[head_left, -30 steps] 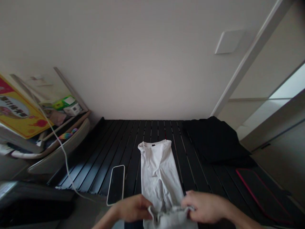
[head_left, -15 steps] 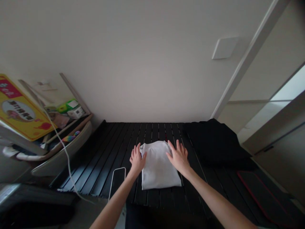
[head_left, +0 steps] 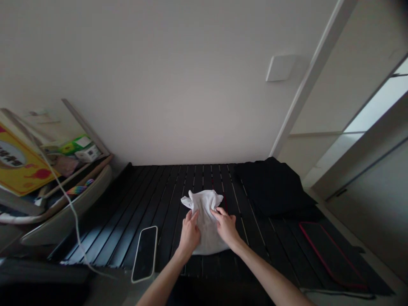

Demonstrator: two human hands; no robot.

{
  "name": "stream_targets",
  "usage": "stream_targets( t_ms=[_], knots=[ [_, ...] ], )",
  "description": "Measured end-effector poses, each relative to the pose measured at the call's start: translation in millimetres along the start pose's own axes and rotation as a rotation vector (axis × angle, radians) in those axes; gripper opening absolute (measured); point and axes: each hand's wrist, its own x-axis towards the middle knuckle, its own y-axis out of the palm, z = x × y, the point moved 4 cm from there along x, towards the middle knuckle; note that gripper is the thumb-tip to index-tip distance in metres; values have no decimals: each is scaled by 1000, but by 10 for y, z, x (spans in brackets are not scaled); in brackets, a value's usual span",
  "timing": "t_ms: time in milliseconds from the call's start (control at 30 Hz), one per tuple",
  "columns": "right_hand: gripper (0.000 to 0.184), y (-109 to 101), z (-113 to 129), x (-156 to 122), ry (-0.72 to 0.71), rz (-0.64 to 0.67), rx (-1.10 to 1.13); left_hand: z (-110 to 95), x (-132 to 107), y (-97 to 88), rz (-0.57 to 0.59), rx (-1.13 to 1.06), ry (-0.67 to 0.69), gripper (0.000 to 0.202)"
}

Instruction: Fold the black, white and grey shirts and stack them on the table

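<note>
A white piece of folded cloth (head_left: 208,240) lies on the black slatted table (head_left: 165,182), its far edge bunched and wrinkled. On the cloth's left side, my left hand (head_left: 190,233) is closed, pinching the fabric between thumb and fingers. My right hand (head_left: 225,225) grips the right side the same way, thumb and index finger pressed together on a fold. Both far corners of the cloth stick out past my fingers. Left of my left forearm rests a phone (head_left: 144,254) with a white edge, screen up.
Black folded fabric (head_left: 274,187) lies at the table's back right. A dark, red-edged flat item (head_left: 331,255) is at the right front. On the left stand a yellow box (head_left: 25,165) and a bin (head_left: 70,212) of small items, with a white cable (head_left: 75,216) hanging down. A white wall rises behind.
My hands have gone from open, resting flat on the cloth's sides, to pinching it nearer to me. The smooth cloth is now bunched at its far end. The view has shifted slightly right.
</note>
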Motion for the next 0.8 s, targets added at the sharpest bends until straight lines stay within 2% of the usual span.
stream_targets(
  t_ms=[67, 167, 300, 433, 533, 567, 633, 700, 800],
  knots=[
    [65, -217, -16, -64, -63, -58, -50, -243, -15, 52, 10, -73, 87, 73],
    [57, -606, -116, -172, -133, -165, -143, -714, 19, 142, 23, -218, 202, 79],
    [55, -1250, -458, -232, -138, -297, -317, -1434, 240, 214, -22, -425, 302, 73],
    [53, -2010, -905, -128, -81, -461, -502, -2176, 561, 248, -52, -591, 452, 66],
    [49, -2389, -1255, 2, 78, -590, -591, -2526, 709, 317, -42, -589, 505, 74],
    [49, -2422, -1375, 39, 138, -621, -605, -2557, 724, 355, -50, -548, 483, 77],
    [51, -2314, -1610, 104, 211, -619, -613, -2486, 693, 454, -60, -434, 412, 79],
    [55, -2017, -1834, 166, 217, -517, -596, -2265, 593, 578, -40, -319, 333, 77],
    [58, -1507, -2132, 229, 277, -324, -526, -1760, 383, 768, 30, -158, 181, 71]
  ],
)
